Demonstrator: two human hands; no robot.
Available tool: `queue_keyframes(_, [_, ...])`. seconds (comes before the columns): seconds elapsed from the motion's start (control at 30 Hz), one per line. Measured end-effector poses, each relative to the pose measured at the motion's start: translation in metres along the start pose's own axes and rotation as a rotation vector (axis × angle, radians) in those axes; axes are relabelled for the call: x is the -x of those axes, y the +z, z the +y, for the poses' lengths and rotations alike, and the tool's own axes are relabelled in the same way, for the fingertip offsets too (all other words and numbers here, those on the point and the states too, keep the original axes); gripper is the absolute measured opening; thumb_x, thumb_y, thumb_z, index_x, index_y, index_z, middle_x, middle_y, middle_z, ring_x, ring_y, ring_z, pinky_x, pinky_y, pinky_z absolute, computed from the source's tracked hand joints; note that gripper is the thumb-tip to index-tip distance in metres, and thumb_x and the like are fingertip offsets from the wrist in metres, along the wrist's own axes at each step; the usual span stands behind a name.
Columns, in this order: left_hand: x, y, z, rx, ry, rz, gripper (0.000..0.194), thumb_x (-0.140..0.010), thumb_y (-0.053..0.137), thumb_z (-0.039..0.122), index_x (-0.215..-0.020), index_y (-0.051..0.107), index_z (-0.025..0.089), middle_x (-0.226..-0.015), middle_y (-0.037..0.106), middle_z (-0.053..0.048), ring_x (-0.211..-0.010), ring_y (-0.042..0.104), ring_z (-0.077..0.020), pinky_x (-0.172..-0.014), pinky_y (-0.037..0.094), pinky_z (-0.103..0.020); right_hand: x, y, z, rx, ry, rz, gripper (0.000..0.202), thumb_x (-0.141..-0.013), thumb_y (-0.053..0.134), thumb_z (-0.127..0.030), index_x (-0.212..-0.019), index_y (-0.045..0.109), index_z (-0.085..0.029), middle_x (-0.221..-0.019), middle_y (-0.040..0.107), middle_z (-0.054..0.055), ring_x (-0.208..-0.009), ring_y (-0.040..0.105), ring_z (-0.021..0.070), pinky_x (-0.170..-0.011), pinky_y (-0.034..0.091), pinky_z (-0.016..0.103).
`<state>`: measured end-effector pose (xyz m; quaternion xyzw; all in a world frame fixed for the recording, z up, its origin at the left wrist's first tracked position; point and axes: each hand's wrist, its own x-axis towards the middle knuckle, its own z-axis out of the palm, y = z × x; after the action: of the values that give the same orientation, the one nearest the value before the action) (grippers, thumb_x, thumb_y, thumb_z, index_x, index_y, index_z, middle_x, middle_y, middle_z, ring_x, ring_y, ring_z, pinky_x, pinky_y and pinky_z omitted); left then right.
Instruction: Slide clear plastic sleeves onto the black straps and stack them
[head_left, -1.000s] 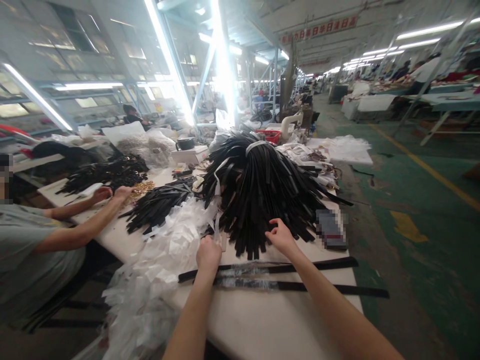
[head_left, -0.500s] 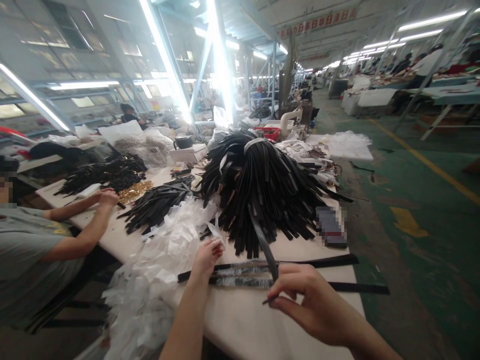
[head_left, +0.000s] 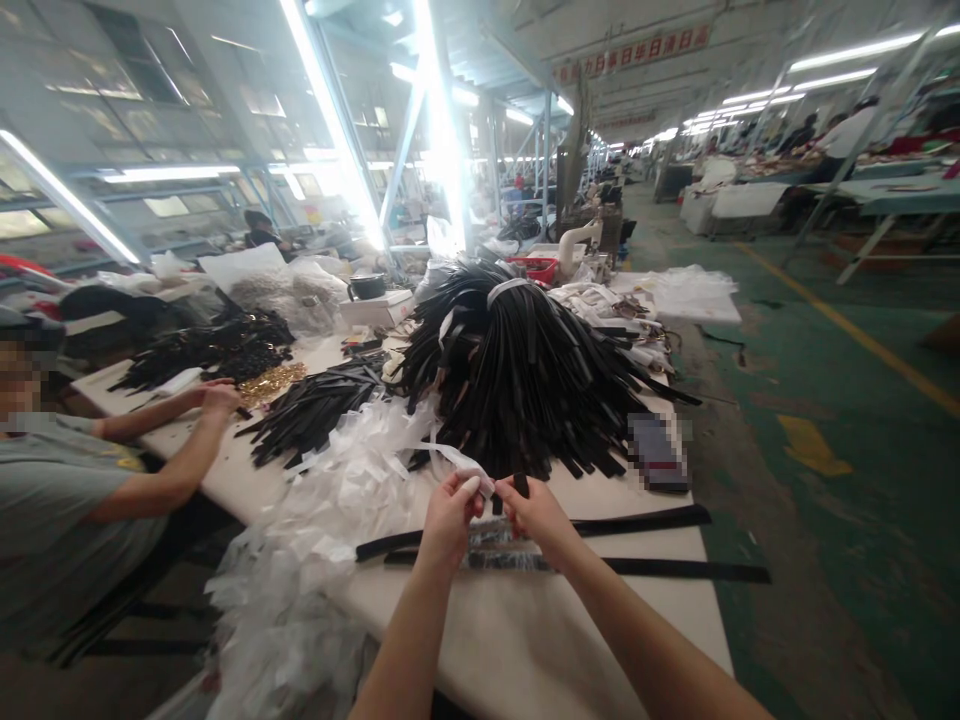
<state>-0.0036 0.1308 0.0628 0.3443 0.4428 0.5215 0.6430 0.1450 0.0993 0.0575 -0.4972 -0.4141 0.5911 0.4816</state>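
My left hand [head_left: 455,512] is closed on a thin white strip [head_left: 450,455] that trails back to the left. Right beside it, my right hand [head_left: 534,512] pinches the end of a black strap [head_left: 521,486]. The fingertips of both hands nearly meet in front of a large tied bundle of black straps [head_left: 525,370]. Under and behind the hands, two long black straps [head_left: 675,570] lie across the table, with clear plastic wrap [head_left: 499,545] around their middle. White strips [head_left: 352,460] are heaped to the left of my hands.
A co-worker [head_left: 67,490] sits at the left, hands near gold pieces [head_left: 274,383] and black parts. A smaller pile of black straps [head_left: 319,400] lies left of the bundle. A phone-like dark object [head_left: 658,450] is near the right edge of the table [head_left: 525,640].
My right hand has moved left and up, and my left hand has moved right, so they now meet. The white strip is drawn out to the right with my left hand.
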Motion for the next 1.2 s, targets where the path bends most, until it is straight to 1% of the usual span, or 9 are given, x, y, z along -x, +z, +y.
queue_keyframes(0.1, [0.004,0.004,-0.005,-0.010,0.025,-0.009,0.030,-0.068,0.082,0.031,-0.087,0.067,0.014,-0.072,0.069,-0.002,-0.048,0.051,-0.0058,-0.048,0.038,-0.018,-0.001,0.002,-0.003,0.120,-0.041,0.060,0.030,-0.082,0.069,-0.044,-0.080,0.068,-0.014,-0.054,0.054,-0.003,-0.041,0.048,0.0106,-0.039,0.039,0.022])
queue_keyframes(0.23, [0.006,0.004,-0.012,-0.065,-0.064,-0.082,0.035,-0.071,0.081,0.045,-0.081,0.069,0.013,-0.060,0.061,0.001,-0.047,0.051,-0.0087,-0.046,0.037,-0.020,-0.001,0.000,-0.003,0.177,-0.059,0.105,0.024,-0.081,0.067,-0.037,-0.076,0.068,-0.013,-0.055,0.058,-0.001,-0.041,0.050,0.0114,-0.040,0.038,0.023])
queue_keyframes(0.37, [0.004,0.002,-0.015,-0.142,-0.016,-0.033,0.036,-0.069,0.086,0.044,-0.074,0.072,0.011,-0.054,0.057,0.002,-0.047,0.046,-0.0064,-0.049,0.035,-0.019,0.003,-0.003,0.001,0.124,-0.066,0.108,0.020,-0.079,0.068,-0.034,-0.086,0.063,-0.016,-0.059,0.056,-0.004,-0.045,0.051,0.0119,-0.043,0.042,0.023])
queue_keyframes(0.47, [0.002,0.003,-0.011,-0.041,0.009,0.049,0.037,-0.067,0.087,0.043,-0.071,0.071,0.011,-0.057,0.059,0.001,-0.049,0.047,-0.0065,-0.051,0.037,-0.019,0.008,-0.002,0.003,-0.018,-0.074,0.010,0.017,-0.083,0.062,-0.034,-0.092,0.059,-0.019,-0.068,0.058,-0.003,-0.053,0.056,0.0127,-0.053,0.051,0.026])
queue_keyframes(0.57, [0.004,0.007,-0.006,0.031,-0.027,0.074,0.040,-0.064,0.089,0.045,-0.070,0.070,0.011,-0.058,0.059,0.001,-0.050,0.050,-0.0075,-0.051,0.040,-0.020,0.013,0.002,0.003,-0.103,-0.013,-0.180,0.034,-0.088,0.058,-0.052,-0.084,0.057,-0.018,-0.068,0.060,0.000,-0.059,0.063,0.0152,-0.061,0.055,0.030])
queue_keyframes(0.73, [0.010,0.016,-0.002,0.026,-0.054,0.041,0.042,-0.066,0.087,0.049,-0.071,0.068,0.012,-0.054,0.055,0.003,-0.040,0.044,-0.0057,-0.042,0.033,-0.020,0.014,0.003,-0.001,-0.050,0.102,-0.331,0.058,-0.086,0.054,-0.073,-0.087,0.057,-0.016,-0.056,0.059,-0.002,-0.042,0.056,0.0115,-0.044,0.042,0.022])
queue_keyframes(0.87, [0.016,0.019,0.000,-0.021,-0.032,-0.030,0.041,-0.070,0.085,0.048,-0.066,0.064,0.013,-0.053,0.054,0.004,-0.038,0.040,-0.0041,-0.040,0.027,-0.019,0.010,0.000,-0.006,-0.033,0.111,-0.369,0.056,-0.086,0.058,-0.071,-0.081,0.059,-0.015,-0.050,0.054,-0.005,-0.036,0.044,0.0073,-0.037,0.030,0.019])
queue_keyframes(1.03, [0.016,0.014,0.001,-0.155,-0.027,-0.097,0.039,-0.073,0.083,0.049,-0.070,0.070,0.012,-0.048,0.052,0.003,-0.037,0.039,-0.0055,-0.039,0.025,-0.020,0.009,-0.005,-0.014,-0.009,0.162,-0.414,0.049,-0.089,0.060,-0.062,-0.079,0.062,-0.014,-0.048,0.052,-0.005,-0.038,0.043,0.0079,-0.039,0.031,0.020])
queue_keyframes(1.2, [0.007,0.009,0.000,-0.041,0.032,0.021,0.038,-0.068,0.087,0.045,-0.064,0.066,0.013,-0.051,0.051,0.004,-0.046,0.044,-0.0060,-0.046,0.034,-0.019,0.010,-0.010,-0.016,-0.029,0.170,-0.426,0.044,-0.090,0.059,-0.056,-0.081,0.065,-0.013,-0.048,0.051,-0.005,-0.039,0.043,0.0078,-0.040,0.032,0.019])
